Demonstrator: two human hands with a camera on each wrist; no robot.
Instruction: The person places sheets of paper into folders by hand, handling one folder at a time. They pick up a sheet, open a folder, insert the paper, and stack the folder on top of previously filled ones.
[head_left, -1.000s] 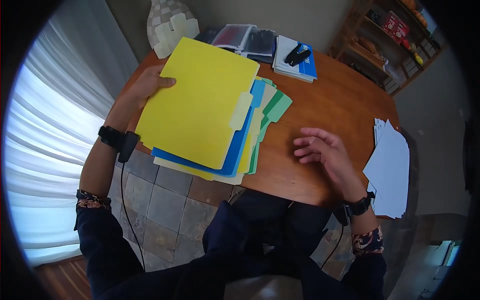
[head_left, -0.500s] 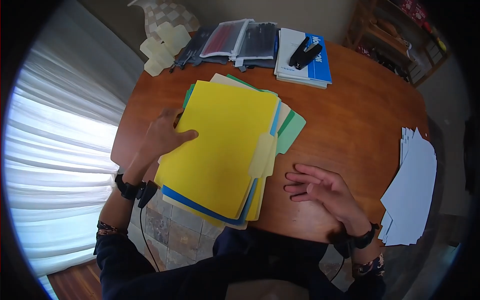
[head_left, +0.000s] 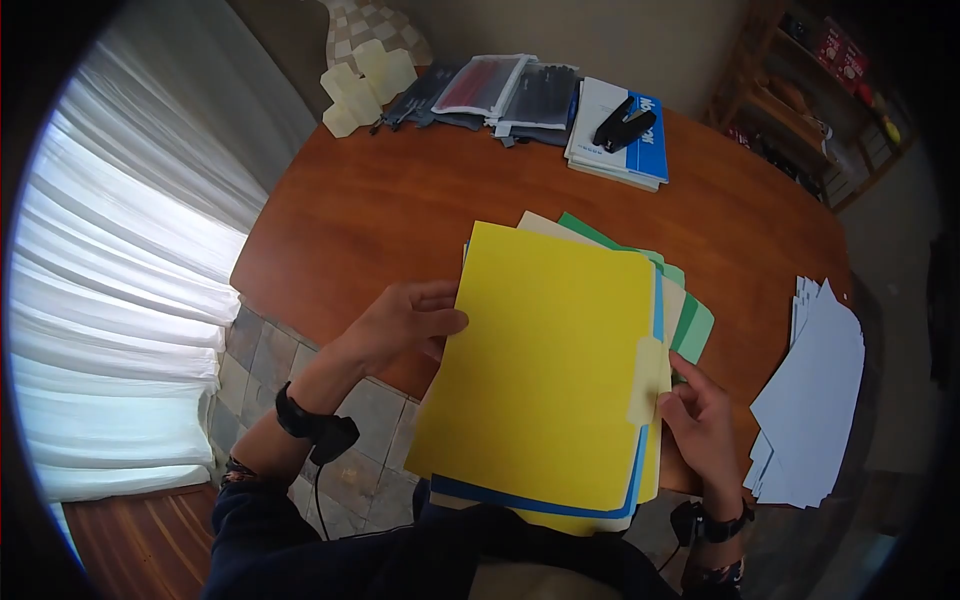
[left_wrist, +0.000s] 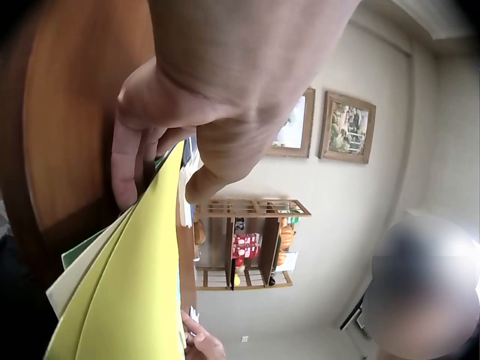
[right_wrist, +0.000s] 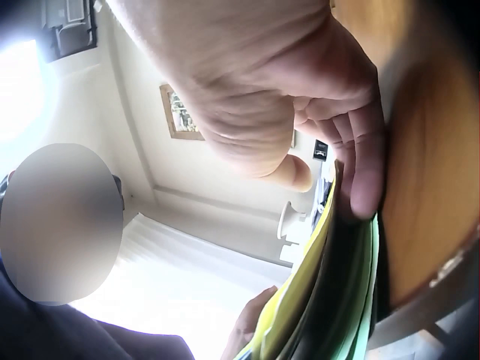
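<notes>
A stack of file folders lies at the table's front edge, topped by a yellow folder (head_left: 540, 370). Blue, cream and green folders (head_left: 695, 335) fan out beneath it, and its pale tab (head_left: 645, 380) faces right. My left hand (head_left: 400, 320) grips the stack's left edge, thumb over the yellow folder and fingers on the table side. At the right edge is my right hand (head_left: 700, 425), its fingertips (right_wrist: 366, 199) touching the green folders' edges. In the right wrist view its thumb (right_wrist: 296, 176) stands apart from the yellow folder.
White paper sheets (head_left: 815, 400) lie at the table's right side. Along the back are cream cut-out pieces (head_left: 365, 85), zip pouches (head_left: 490, 90) and a notebook (head_left: 590, 115) with a black stapler (head_left: 625, 125) on top. A wooden shelf (head_left: 790, 120) stands behind.
The folder stack has come down and toward the right, lying closer to my body. My left hand moved with it; my right hand now meets the stack's right edge instead of hovering apart.
</notes>
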